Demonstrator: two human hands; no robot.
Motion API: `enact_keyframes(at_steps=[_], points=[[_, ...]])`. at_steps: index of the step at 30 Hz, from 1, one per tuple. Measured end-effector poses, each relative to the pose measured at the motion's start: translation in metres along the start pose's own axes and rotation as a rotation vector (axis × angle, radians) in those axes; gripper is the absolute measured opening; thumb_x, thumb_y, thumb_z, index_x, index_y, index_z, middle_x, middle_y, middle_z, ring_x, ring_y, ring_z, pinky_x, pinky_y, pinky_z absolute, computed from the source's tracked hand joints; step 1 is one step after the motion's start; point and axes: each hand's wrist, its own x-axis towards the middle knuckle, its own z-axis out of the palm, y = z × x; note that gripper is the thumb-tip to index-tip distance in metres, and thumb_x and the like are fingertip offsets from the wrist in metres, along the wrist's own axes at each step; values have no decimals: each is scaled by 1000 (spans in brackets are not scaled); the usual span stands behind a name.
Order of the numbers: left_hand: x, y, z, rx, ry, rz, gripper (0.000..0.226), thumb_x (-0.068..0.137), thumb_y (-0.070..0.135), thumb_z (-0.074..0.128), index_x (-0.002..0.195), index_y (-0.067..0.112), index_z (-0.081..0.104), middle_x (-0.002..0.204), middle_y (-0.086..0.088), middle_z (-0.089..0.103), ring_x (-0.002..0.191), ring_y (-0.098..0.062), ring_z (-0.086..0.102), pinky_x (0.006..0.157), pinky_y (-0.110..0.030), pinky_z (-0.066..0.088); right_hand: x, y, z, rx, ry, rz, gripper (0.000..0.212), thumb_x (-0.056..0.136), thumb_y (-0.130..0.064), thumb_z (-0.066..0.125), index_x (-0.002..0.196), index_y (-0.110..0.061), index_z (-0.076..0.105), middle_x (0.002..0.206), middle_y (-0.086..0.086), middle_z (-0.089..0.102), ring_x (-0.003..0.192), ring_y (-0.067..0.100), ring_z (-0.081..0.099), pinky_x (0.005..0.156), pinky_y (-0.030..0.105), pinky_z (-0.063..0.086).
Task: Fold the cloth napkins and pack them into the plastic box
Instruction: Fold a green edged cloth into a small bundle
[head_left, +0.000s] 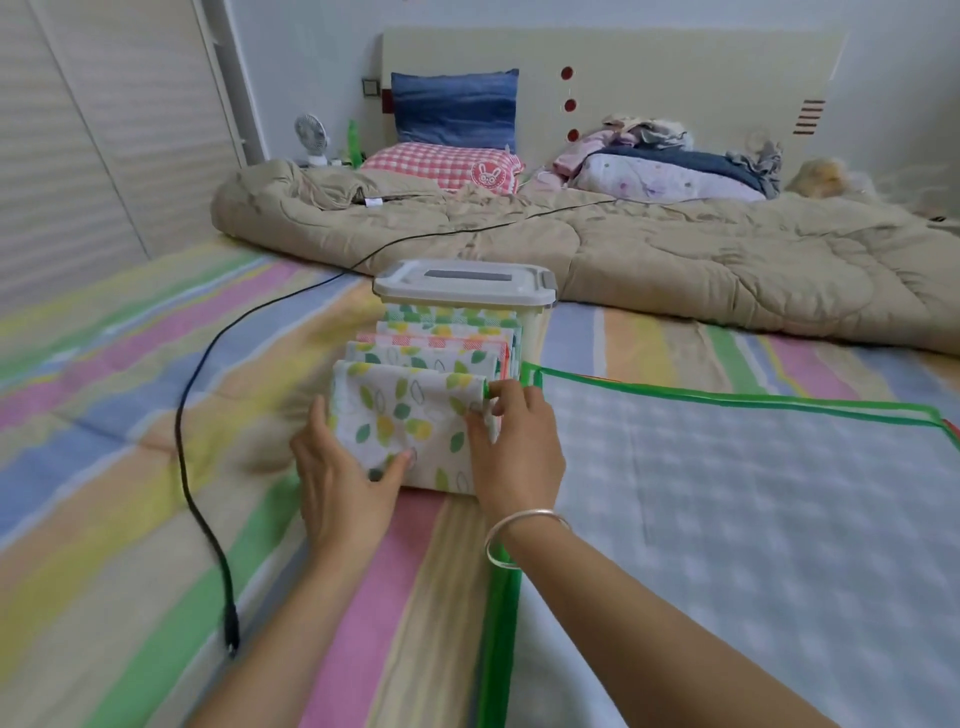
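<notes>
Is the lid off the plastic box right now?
No, the grey lid sits on top of the plastic box, behind the row of folded napkins.

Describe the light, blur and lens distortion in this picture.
Head view: soft, even light, no glare or hard shadows. Head view: the napkin, left hand and right hand are fairly sharp, while the sheet smears toward the left and bottom edges. Head view: the wide lens slants the wardrobe and headboard.
</notes>
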Motion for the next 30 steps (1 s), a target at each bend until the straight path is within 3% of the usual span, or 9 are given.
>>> enact_keyframes(at_steps=[6,9,15,19,22,25,27,29,30], points=[[21,-2,21,-25,6,33,114,66,28,91,154,7,23,142,-24,37,130,-38,38,96,-49,43,24,7,12,167,34,121,32,90,-29,66,116,-23,48,101,-6,60,87,17,62,77,38,51],[17,-5,18,-30,14,40,112,67,29,91,154,8,23,142,-22,37,130,-36,38,95,-48,44,19,10,10,151,9,98,33,90,-31,66,117,-21,48,100,-8,58,85,16,61,78,39,52],[1,-14,-5,-46,5,72,110,68,30,90,154,10,23,147,-16,32,138,-30,31,107,-46,39,-7,10,-4,94,-53,-81,58,89,-37,66,136,-24,36,130,-8,49,107,14,59,79,39,53],[-12,-12,-20,-2,14,111,108,69,29,90,153,8,26,150,-18,30,141,-31,29,110,-47,36,-21,6,-14,43,-68,-126,68,86,-39,69,142,-22,33,139,-6,41,121,15,51,81,36,51],[-28,-2,-32,27,43,151,100,70,22,89,150,5,31,151,-18,31,141,-35,31,112,-48,36,-32,2,-30,21,-99,-137,71,86,-36,70,144,-21,32,140,-4,39,122,14,48,82,35,51],[-61,25,-47,-3,45,276,74,74,9,82,139,5,46,140,-14,43,132,-32,43,108,-43,40,-53,9,-59,-20,-175,-168,59,87,-30,69,138,-21,41,132,-4,45,113,12,52,81,32,51],[-93,50,-57,-60,-92,358,45,77,5,76,118,11,60,120,-3,59,113,-23,57,97,-37,46,-72,22,-87,-101,-299,-210,33,89,-28,67,119,-24,54,114,-9,54,96,8,57,76,26,49],[-126,74,-65,-91,-400,405,21,82,9,72,98,21,67,96,13,67,91,-6,62,81,-28,50,-94,40,-122,-192,-438,-219,10,88,-28,66,94,-30,59,85,-18,57,74,2,55,67,21,44],[-143,84,-68,-107,-567,406,15,85,12,71,92,24,69,87,16,68,84,-2,62,75,-22,48,-105,51,-139,-236,-492,-215,10,87,-28,66,86,-33,57,73,-19,54,66,-1,52,62,17,39]])
